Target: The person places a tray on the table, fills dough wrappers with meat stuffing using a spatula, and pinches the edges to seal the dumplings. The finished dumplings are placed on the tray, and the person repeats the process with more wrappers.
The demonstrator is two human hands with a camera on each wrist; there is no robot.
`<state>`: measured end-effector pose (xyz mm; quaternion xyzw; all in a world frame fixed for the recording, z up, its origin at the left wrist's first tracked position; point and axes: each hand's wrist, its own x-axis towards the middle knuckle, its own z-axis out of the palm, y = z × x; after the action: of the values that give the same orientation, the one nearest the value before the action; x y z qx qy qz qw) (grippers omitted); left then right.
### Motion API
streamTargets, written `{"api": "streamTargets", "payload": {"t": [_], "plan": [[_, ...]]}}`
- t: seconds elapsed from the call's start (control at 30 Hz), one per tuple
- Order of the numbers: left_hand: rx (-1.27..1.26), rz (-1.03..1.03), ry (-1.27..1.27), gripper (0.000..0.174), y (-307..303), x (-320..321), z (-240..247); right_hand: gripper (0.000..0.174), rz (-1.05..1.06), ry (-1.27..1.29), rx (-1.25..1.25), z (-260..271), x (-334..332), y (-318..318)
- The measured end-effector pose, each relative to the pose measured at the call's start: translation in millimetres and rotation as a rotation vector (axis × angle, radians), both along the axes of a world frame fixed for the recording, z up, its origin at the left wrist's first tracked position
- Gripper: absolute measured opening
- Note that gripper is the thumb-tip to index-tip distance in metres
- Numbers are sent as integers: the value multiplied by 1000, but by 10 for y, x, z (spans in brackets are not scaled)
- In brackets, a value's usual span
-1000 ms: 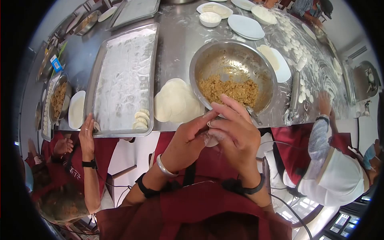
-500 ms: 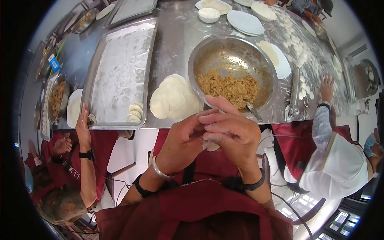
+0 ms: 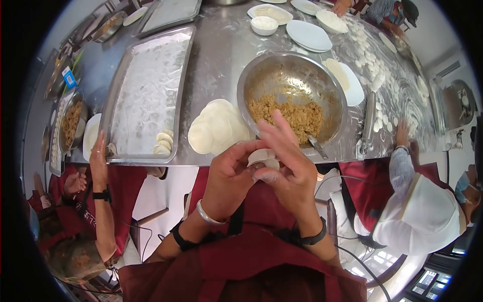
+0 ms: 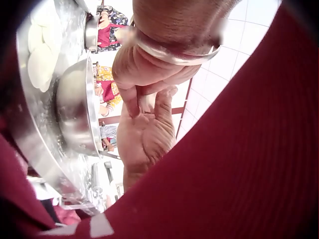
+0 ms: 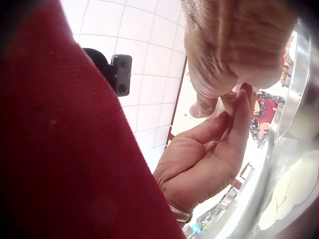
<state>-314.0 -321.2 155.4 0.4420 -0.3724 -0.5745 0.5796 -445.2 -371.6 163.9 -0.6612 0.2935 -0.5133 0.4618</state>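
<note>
In the head view, a pale folded dumpling (image 3: pixel 263 158) shows between my two hands, in front of the table edge. My left hand (image 3: pixel 231 172), with a silver bangle at the wrist, grips it from the left by thumb and forefinger. From the other side my right hand (image 3: pixel 294 173) pinches it, its thumb along the near edge and its upper fingers raised. The left wrist view has the fingertips of the right hand (image 4: pixel 144 139) meeting the left; there the dumpling is hidden. Beyond the hands lies a stack of round dough wrappers (image 3: pixel 216 128).
A steel bowl (image 3: pixel 242 95) of brown filling (image 3: pixel 297 118) stands behind my hands, with a utensil handle (image 3: pixel 318 147) at its rim. To the left, a floured tray (image 3: pixel 146 85) bears several dumplings (image 3: pixel 163 142). A neighbour's hand (image 3: pixel 98 156) touches the tray; another person's hand (image 3: pixel 402 132) is at the right.
The dumpling, mostly covered by my fingers before, now shows between my hands. My right fingers have lifted and spread. The neighbour's hand at the right reached forward and came back.
</note>
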Motion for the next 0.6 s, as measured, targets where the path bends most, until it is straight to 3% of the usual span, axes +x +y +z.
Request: {"api": "streamTargets", "payload": {"t": [0.1,0.17,0.27,0.43,0.6], "plan": [[-19,5,116,44,-11,-32,86,39,-64,-8,-41,-13,21,-1],[-112,38,185,43,16,-98,85,44,17,147,-196,-121,-91,-106],[-77,-115,683,42,12,4,43,42,77,290,-292,-99,-126,-198],[40,-129,724,44,-36,71,-26,38,-27,154,-137,-2,6,-78],[55,-146,716,45,1,-21,-31,50,44,388,-361,-47,-154,-208]]}}
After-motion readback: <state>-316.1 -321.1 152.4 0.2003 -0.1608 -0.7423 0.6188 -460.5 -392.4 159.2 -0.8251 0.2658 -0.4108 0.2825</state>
